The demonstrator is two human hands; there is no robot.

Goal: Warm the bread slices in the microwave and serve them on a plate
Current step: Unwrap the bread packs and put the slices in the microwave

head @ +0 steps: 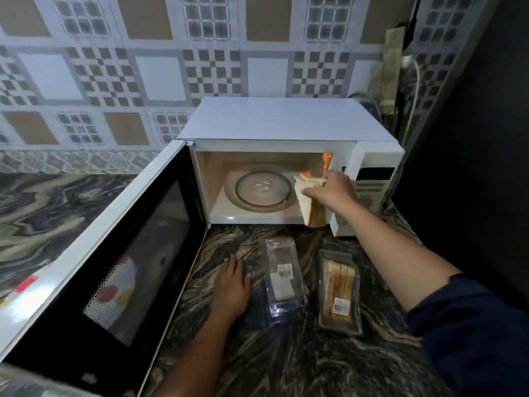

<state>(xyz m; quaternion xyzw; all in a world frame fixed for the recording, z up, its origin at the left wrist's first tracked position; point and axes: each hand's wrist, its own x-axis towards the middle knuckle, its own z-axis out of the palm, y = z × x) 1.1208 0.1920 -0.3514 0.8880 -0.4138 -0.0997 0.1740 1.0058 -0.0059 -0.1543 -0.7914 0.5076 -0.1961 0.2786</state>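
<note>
Swirled marble counter [286,353], left hand [232,287] flat on it, right hand [335,190] pinching soft bread slices [305,204] before boxy white microwave [280,118].

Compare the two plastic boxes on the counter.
The left box looks empty; the right box holds bread slices. The left box's label sits near its middle; the right box's label sits toward its near end. Both are clear plastic, lying on the counter before the open microwave.
</note>
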